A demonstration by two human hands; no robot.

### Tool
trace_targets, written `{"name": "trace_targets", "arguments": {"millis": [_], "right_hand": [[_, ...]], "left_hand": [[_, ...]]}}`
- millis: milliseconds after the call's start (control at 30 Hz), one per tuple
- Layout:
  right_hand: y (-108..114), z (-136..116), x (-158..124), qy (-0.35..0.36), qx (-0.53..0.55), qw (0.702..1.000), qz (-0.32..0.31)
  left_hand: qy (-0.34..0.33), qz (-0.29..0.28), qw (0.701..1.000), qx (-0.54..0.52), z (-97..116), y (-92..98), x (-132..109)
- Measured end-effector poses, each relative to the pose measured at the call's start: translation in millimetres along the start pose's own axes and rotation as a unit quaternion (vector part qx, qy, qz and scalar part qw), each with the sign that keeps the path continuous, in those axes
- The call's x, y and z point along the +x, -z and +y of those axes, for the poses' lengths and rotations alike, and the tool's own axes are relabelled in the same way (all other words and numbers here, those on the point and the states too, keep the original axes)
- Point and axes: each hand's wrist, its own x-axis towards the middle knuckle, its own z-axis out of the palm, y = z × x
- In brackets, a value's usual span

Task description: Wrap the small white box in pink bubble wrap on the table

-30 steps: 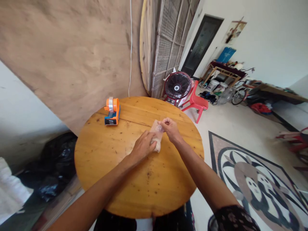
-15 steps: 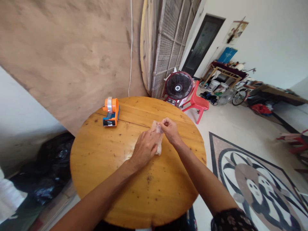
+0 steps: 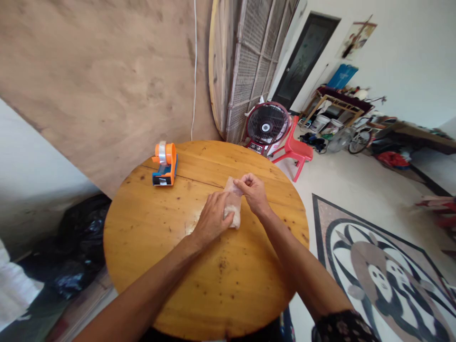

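Note:
A small pale packet of clear plastic [image 3: 233,210] lies near the middle of a round wooden table [image 3: 167,237]. My left hand [image 3: 213,219] rests on the packet's near side, fingers curled over it and pressing it down. My right hand [image 3: 252,190] pinches the packet's far top corner between thumb and fingers. An orange and blue tape dispenser [image 3: 164,164] stands at the table's far left, well away from both hands.
A large brown board [image 3: 107,80] and wooden lattice panels [image 3: 249,61] lean behind the table. A floor fan [image 3: 266,127] and a red plastic chair [image 3: 295,149] stand to the right. Black bags [image 3: 78,247] lie left of the table. A patterned floor [image 3: 374,266] spreads at right.
My left hand slid a little forward over the packet and back. My right hand kept its pinch on the top corner. The view shifted slightly.

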Motion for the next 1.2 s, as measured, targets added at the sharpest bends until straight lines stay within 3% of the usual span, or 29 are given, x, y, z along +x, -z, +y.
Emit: {"name": "trace_targets", "arguments": {"millis": [200,467,767,967,1200], "right_hand": [[-0.5,-12.6,-18.0,0.028,-0.017,0.999,-0.026],[-4.7,-19.2,-47.8,0.021,-0.025,0.999,-0.035],[-9.4,-10.9,-75.1,0.033,0.014,0.999,-0.008],[-9.3,5.7,-90.8,0.065,0.009,0.998,0.0],[-6.0,11.1,-96.9,0.108,-0.06,0.992,-0.022]], "left_hand": [[0.025,0.007,1.0,0.0,-4.0,2.6,0.2],[0.116,0.014,0.992,-0.051,-3.7,3.7,-5.4],[0.075,0.006,0.993,-0.087,-7.9,2.1,-6.7],[0.062,-0.061,0.986,-0.143,-12.0,7.4,-3.3],[0.039,-0.23,0.95,-0.209,-21.5,44.5,0.5]]}}
